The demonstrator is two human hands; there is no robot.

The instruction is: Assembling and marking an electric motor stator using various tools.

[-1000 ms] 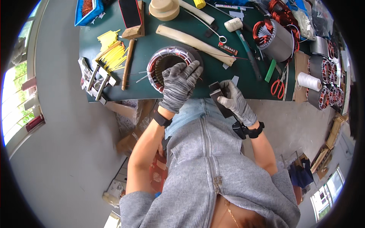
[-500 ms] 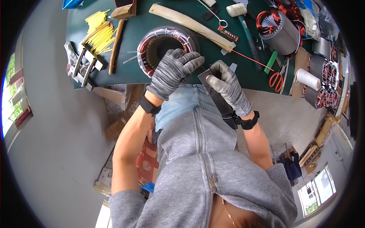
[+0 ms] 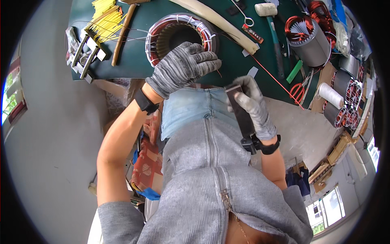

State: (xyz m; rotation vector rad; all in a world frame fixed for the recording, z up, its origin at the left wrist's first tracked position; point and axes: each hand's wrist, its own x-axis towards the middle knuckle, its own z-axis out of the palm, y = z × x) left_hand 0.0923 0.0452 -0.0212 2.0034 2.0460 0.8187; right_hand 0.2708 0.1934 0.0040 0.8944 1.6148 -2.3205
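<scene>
While right hand (image 3: pixel 254 107) holds dark flat bar (image 3: pixel 242 116), left hand (image 3: pixel 185 66) covers near edge of wound motor stator (image 3: pixel 152 44) on bench (image 3: pixel 134 67); can't tell left hand's grip

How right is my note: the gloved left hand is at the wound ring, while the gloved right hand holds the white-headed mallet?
One thing is off: the head view shows the gloved right hand holding a dark flat bar, not the white-headed mallet. The gloved left hand is at the wound ring, as noted.
</scene>
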